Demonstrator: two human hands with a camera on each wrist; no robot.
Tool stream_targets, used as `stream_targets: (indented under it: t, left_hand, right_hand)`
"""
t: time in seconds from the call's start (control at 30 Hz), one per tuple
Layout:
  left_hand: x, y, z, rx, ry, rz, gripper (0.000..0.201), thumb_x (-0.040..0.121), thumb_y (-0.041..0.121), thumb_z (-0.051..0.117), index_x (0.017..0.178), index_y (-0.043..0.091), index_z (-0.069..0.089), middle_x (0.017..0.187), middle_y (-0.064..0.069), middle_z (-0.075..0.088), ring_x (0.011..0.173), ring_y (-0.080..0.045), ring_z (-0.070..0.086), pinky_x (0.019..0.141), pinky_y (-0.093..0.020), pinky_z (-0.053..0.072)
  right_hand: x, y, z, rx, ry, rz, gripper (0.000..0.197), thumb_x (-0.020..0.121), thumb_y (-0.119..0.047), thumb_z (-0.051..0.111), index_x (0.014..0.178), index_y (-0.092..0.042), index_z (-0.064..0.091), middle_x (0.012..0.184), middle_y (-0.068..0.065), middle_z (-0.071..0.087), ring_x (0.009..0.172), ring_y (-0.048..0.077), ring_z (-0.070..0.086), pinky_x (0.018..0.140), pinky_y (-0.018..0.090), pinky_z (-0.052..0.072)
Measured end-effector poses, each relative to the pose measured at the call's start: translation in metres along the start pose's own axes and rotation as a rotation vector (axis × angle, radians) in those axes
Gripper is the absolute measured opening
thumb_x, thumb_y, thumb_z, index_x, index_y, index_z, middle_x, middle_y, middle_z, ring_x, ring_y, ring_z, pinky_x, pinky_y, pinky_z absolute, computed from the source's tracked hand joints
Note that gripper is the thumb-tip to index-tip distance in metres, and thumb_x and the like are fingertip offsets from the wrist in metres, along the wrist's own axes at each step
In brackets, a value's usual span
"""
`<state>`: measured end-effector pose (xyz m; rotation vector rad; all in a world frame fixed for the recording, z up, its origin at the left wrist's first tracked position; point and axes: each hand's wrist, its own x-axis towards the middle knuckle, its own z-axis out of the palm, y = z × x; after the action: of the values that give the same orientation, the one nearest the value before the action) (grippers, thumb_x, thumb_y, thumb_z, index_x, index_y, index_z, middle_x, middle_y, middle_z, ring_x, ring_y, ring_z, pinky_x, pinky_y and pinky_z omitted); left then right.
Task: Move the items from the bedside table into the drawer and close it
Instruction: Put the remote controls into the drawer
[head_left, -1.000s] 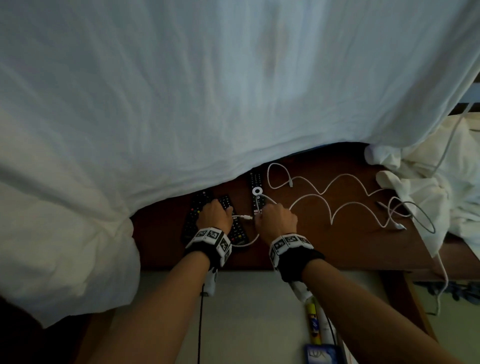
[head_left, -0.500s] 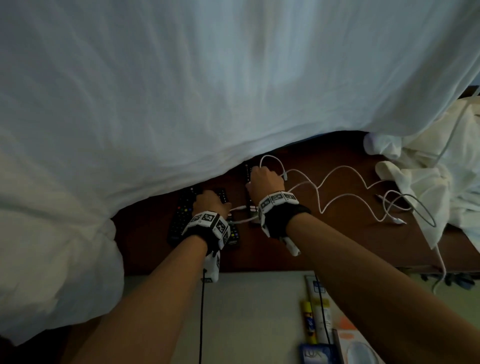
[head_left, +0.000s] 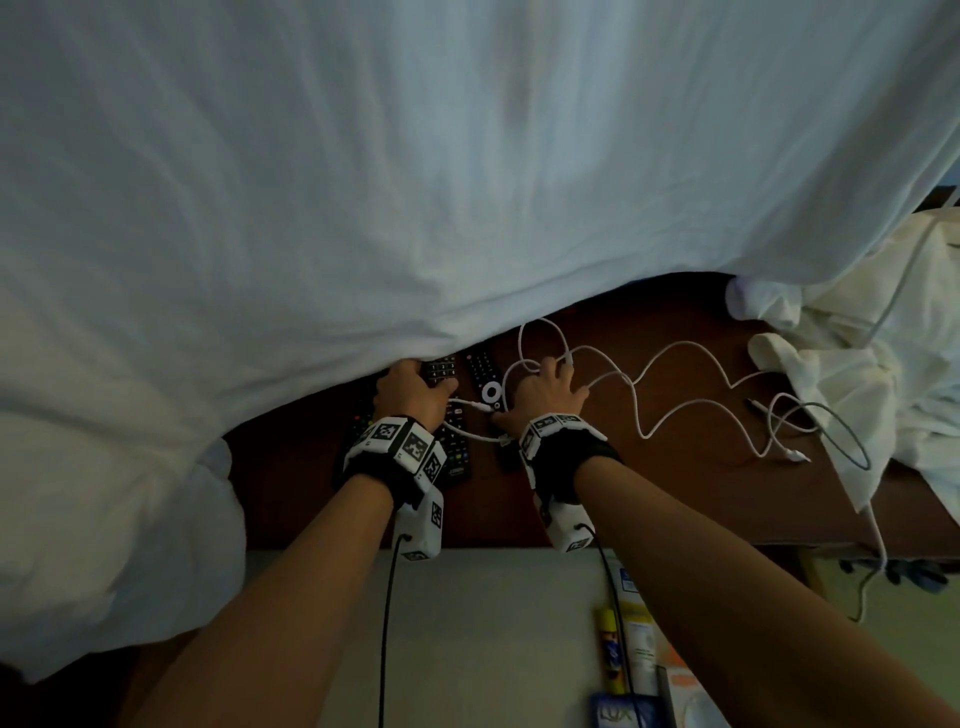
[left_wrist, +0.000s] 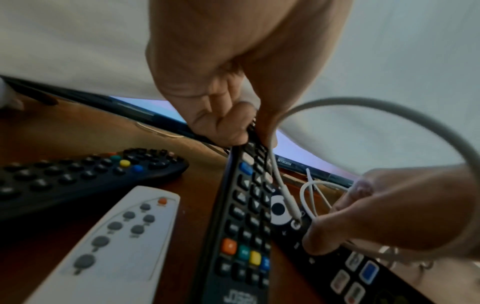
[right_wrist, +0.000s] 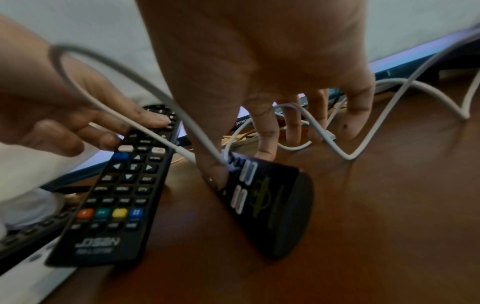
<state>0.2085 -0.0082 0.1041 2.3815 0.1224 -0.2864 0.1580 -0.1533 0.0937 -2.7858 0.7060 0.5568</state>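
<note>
My left hand (head_left: 415, 387) (left_wrist: 233, 133) pinches the far end of a black remote with coloured buttons (head_left: 456, 441) (left_wrist: 244, 226) (right_wrist: 122, 195), right at the hanging sheet's edge. Beside it lies a black remote with a white ring (head_left: 488, 387) (right_wrist: 270, 205). My right hand (head_left: 545, 395) (right_wrist: 241, 160) holds that one, thumb on its left edge and index finger behind it. The other fingers spread down onto a white cable (head_left: 675, 410) (right_wrist: 337, 148) that also loops over the thumb. A white remote (left_wrist: 116, 236) and a dark remote (left_wrist: 78, 179) lie to the left.
All of this sits on the brown bedside table (head_left: 649, 493). A white bed sheet (head_left: 415, 182) hangs over its back edge and bunched white cloth (head_left: 857, 389) covers its right end, beside a grey cable (head_left: 841, 436). The open drawer (head_left: 493, 623) below holds tubes and a soap box (head_left: 618, 714).
My left hand slid up its remote to the far end by the sheet. My right hand reached over the ring remote's top, then came back beside the ring with fingers spread on the cable.
</note>
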Motion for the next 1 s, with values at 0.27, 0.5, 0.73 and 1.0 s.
stream_targets:
  t: [0.27,0.5,0.73,1.0]
  left_hand:
    - [-0.011,0.002,-0.014,-0.137,0.005,0.075,0.047,0.078,0.033,0.077,0.116,0.009,0.063,0.120,-0.011,0.067,0.111,-0.031,0.063,0.097,-0.043,0.050]
    - [-0.033,0.001,-0.011,-0.176,-0.025,0.078,0.045,0.085,0.029,0.071,0.121,0.006,0.058,0.125,-0.016,0.063,0.118,-0.035,0.057,0.100,-0.039,0.045]
    - [-0.046,0.001,-0.009,-0.196,-0.010,0.097,0.041,0.087,0.027,0.069,0.119,0.003,0.058,0.125,-0.018,0.063,0.119,-0.035,0.056,0.100,-0.038,0.043]
    - [-0.061,0.009,-0.013,-0.162,-0.057,0.081,0.038,0.098,0.027,0.053,0.129,0.005,0.052,0.139,-0.019,0.052,0.129,-0.035,0.048,0.103,-0.036,0.038]
  right_hand:
    - [-0.009,0.011,-0.008,0.364,-0.011,-0.059,0.033,0.079,-0.032,0.072,0.100,-0.009,0.061,0.119,0.014,0.059,0.102,0.033,0.061,0.085,0.041,0.054]
    - [-0.019,0.031,-0.008,0.342,0.033,-0.152,0.025,0.084,-0.014,0.067,0.108,-0.006,0.064,0.117,0.015,0.062,0.109,0.031,0.059,0.088,0.036,0.048]
    - [-0.025,0.050,-0.008,0.345,0.140,-0.153,0.021,0.087,-0.015,0.056,0.099,-0.011,0.072,0.107,0.014,0.069,0.099,0.034,0.064,0.082,0.038,0.052]
    - [-0.025,0.054,-0.073,0.686,0.437,-0.159,0.013,0.075,-0.011,0.055,0.081,-0.014,0.067,0.081,0.004,0.067,0.075,0.021,0.061,0.074,0.031,0.052]
